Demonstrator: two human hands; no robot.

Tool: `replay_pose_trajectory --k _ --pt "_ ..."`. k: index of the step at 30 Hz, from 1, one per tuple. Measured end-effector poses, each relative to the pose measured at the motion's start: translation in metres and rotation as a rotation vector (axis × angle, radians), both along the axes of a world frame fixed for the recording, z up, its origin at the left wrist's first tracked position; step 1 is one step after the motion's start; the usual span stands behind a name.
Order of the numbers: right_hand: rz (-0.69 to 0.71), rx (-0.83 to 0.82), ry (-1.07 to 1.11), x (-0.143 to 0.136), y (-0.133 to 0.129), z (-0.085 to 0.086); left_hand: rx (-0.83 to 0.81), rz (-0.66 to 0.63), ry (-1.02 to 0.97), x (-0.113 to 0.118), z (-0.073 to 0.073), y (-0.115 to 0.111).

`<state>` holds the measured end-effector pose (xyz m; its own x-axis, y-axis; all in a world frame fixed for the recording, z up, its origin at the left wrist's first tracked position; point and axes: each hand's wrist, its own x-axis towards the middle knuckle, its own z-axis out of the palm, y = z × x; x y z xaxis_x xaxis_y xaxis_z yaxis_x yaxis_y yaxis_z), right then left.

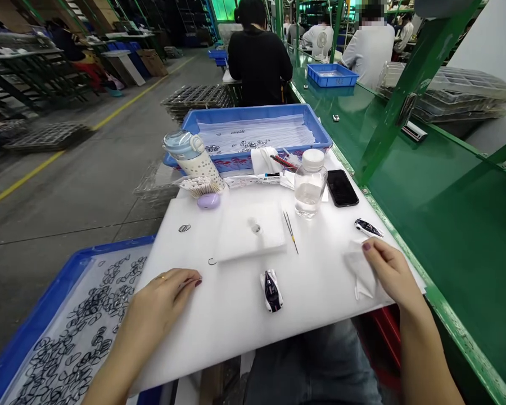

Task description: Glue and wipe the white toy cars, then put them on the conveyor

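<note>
My left hand (pixel 162 298) is over the left part of the white board (pixel 231 332), thumb and fingertips pinched together on something too small to make out. My right hand (pixel 390 270) is closed on a thin white cloth (pixel 360 273) at the board's right side. Just beyond it lies a small toy car (pixel 368 227). Between my hands a white and dark toy car (pixel 271 291) rests on the board. Tweezers (pixel 290 232) lie beside a white foam sheet (pixel 236 239). A black ring piece (pixel 212 261) and several thin rings (pixel 184 228) are at the left.
A clear bottle (pixel 311 183), a phone (pixel 342 188), a patterned cup (pixel 194 160) and a purple case (pixel 208 201) stand or lie at the back. Blue trays (pixel 320 121) with black rings are behind and left. The green conveyor (pixel 459 225) runs along the right; people sit ahead.
</note>
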<state>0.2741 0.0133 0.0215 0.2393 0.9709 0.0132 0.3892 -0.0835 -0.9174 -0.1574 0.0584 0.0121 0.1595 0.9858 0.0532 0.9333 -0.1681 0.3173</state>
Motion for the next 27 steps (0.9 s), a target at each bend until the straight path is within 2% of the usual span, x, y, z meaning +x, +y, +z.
replay_pose_trajectory --k 2,4,6,7,10,11,12,14,17,19,21,22,24,27 --pt "-0.129 0.057 0.01 0.001 -0.002 -0.003 0.044 0.001 0.016 0.0 -0.003 -0.008" --pt "-0.169 0.078 -0.045 0.002 -0.001 -0.007 0.087 0.038 0.03 0.001 -0.005 -0.011" --pt "-0.224 0.126 0.001 0.004 0.002 -0.009 0.1 0.076 0.045 0.003 -0.004 -0.009" --pt "-0.305 0.17 0.084 0.005 0.004 -0.009 0.092 0.084 0.056 0.004 -0.004 -0.007" --pt "-0.723 0.395 0.339 0.008 0.009 0.0 0.061 0.081 0.079 0.003 -0.001 -0.001" --pt "-0.829 0.494 0.384 0.007 0.01 0.005 0.059 0.077 0.077 0.002 0.0 0.0" --pt "-0.868 0.576 0.42 0.005 0.009 0.011 0.065 0.076 0.066 0.002 0.0 -0.002" --pt "-0.761 0.625 0.479 -0.004 0.005 0.021 0.113 0.101 0.0 0.004 -0.002 -0.009" --pt "-0.37 0.422 0.485 -0.028 -0.006 0.024 0.196 0.25 -0.329 0.029 -0.007 -0.032" --pt "-0.097 0.247 0.419 -0.048 -0.013 0.018 0.055 0.36 -0.788 0.059 -0.008 -0.05" --pt "0.141 0.072 0.346 -0.067 -0.019 0.01 -0.154 0.348 -1.231 0.095 -0.008 -0.065" --pt "0.23 0.015 0.316 -0.076 -0.021 0.007 -0.207 0.346 -1.418 0.111 -0.008 -0.069" --pt "0.331 -0.009 0.27 -0.091 -0.024 0.003 -0.316 0.333 -1.718 0.135 -0.009 -0.073" --pt "0.38 0.19 0.183 -0.111 -0.022 0.004 -0.386 0.333 -1.943 0.148 -0.013 -0.073"
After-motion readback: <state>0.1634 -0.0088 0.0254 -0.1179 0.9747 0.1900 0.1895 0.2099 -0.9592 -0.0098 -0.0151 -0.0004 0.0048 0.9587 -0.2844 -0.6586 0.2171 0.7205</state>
